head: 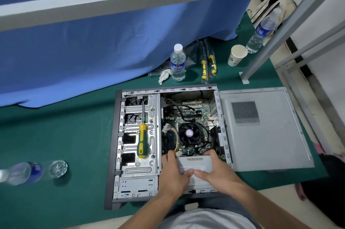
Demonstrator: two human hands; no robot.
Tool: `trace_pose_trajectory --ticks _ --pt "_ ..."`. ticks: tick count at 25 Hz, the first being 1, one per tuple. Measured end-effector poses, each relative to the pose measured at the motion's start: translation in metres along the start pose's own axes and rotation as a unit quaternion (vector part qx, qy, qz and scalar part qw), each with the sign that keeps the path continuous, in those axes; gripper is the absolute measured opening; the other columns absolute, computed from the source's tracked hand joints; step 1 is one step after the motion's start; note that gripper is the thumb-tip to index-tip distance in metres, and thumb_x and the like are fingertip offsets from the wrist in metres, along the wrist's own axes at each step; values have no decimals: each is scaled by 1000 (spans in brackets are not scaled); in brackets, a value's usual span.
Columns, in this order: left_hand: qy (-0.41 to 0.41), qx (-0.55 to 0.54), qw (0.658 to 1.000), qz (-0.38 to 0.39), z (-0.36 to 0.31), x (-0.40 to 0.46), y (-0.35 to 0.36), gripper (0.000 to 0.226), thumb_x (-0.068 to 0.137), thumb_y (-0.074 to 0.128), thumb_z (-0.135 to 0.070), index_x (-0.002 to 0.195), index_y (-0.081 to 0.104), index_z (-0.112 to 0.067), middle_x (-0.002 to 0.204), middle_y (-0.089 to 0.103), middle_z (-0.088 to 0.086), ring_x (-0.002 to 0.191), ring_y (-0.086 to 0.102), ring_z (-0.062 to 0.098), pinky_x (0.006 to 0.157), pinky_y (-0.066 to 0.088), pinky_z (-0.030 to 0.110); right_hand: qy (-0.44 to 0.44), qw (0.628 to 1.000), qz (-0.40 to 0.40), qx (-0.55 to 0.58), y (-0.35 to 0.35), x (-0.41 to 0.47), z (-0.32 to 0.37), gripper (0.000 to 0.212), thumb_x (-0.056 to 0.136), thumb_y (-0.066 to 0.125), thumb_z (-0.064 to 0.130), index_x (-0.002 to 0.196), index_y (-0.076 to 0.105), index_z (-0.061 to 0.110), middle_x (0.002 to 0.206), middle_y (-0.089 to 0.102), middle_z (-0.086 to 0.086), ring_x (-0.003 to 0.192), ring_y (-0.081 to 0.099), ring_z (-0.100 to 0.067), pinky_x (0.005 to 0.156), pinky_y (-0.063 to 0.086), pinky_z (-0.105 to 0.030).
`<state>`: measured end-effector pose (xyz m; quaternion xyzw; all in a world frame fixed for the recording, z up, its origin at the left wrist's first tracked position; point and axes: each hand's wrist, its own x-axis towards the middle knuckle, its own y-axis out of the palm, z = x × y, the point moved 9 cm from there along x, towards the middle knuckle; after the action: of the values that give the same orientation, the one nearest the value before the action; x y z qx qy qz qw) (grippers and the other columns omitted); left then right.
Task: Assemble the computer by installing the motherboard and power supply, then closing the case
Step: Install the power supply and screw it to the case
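Both hands grip the grey power supply [194, 163] in the near right corner of the open computer case [119, 154], which lies on its side on the green bench [56, 135]. The left hand [172, 170] curls its fingers over the box's left side; the right hand [216, 169] wraps the right side, and the 2 thumbs meet on top. The motherboard [188, 114] sits inside the case beyond the box. A screwdriver [142, 135] rests on the drive cage. The side panel [265, 131] lies flat against the case's right edge.
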<state>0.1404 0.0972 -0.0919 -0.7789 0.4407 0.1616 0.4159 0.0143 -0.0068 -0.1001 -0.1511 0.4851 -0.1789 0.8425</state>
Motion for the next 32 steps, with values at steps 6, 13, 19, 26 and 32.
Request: trace_pose_trajectory --ticks 6,13,19,26,32 --pt "0 2 1000 -4 6 2 0 44 86 76 -28 97 34 -26 97 39 -10 75 46 3 52 35 13 -3 1000 6 -5 6 3 0 53 82 70 53 117 33 41 112 63 11 87 64 -8 85 53 -35" --pt "6 13 998 61 6 14 9 48 89 73 -27 122 40 -19 119 37 -3 95 49 8 79 39 18 -31 998 51 4 2 6 0 59 78 76 49 124 39 47 108 59 22 96 59 -2 83 48 -23" --pt "28 -5 998 63 15 3 15 45 86 75 -15 111 39 -24 111 38 -5 89 48 1 66 41 -1 -52 998 41 9 14 -4 -3 51 83 76 36 121 42 42 112 61 9 92 63 -5 82 53 -26" --pt "40 27 996 75 13 4 15 47 88 75 -26 114 37 -27 117 35 -4 91 46 3 80 37 15 -53 997 43 -24 14 -2 -4 55 84 73 42 126 39 39 119 57 0 97 62 -14 89 52 -34" --pt "30 69 992 106 14 10 17 41 90 72 -29 112 37 -23 115 35 -1 95 48 12 84 41 23 -43 996 60 -56 13 0 -4 58 85 70 47 131 36 35 122 56 1 99 61 -15 89 52 -32"
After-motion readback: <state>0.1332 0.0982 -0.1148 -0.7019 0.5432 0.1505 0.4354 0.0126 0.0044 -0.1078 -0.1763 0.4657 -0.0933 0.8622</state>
